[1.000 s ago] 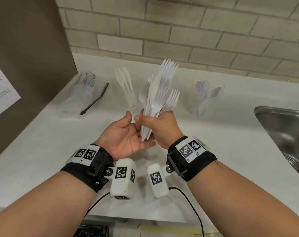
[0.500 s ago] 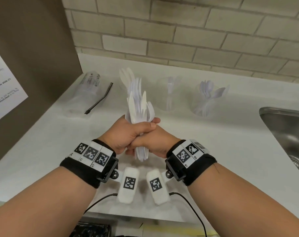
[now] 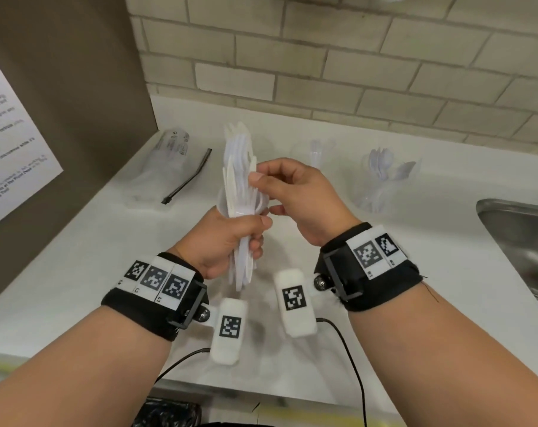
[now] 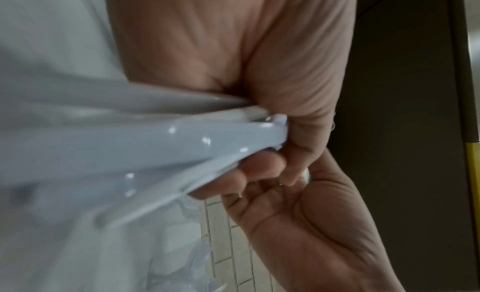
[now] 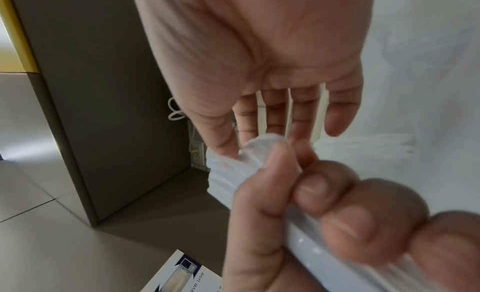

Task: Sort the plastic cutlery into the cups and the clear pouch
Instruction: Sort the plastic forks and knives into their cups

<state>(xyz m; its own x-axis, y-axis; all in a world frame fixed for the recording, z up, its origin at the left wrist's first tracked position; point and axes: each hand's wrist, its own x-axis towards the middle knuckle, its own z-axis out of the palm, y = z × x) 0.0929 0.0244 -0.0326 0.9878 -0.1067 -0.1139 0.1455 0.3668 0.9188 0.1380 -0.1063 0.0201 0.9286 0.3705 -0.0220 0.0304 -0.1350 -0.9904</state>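
My left hand (image 3: 230, 241) grips a bundle of white plastic cutlery (image 3: 240, 180) upright by its handles above the counter. My right hand (image 3: 292, 192) is at the bundle's upper right edge, thumb and index finger pinching a piece there. The left wrist view shows the curled left fingers (image 4: 262, 169) round the glossy handles (image 4: 155, 142). In the right wrist view my right hand (image 5: 259, 50) reaches down to the white cutlery tips (image 5: 265, 144). Behind stand a clear cup with forks (image 3: 315, 152) and a clear cup with spoons (image 3: 384, 180). A third cup (image 3: 220, 200) is mostly hidden by the bundle. The clear pouch (image 3: 169, 155) lies at the back left.
A black zip strip (image 3: 187, 177) lies beside the pouch. A steel sink (image 3: 523, 241) is sunk into the white counter (image 3: 415, 272) at the right. A brown panel with a paper notice (image 3: 12, 149) closes the left side, and a tiled wall (image 3: 323, 72) the back.
The bundle passed from my right hand to my left. My right hand let go of the handles and moved up to the bundle's upper edge.
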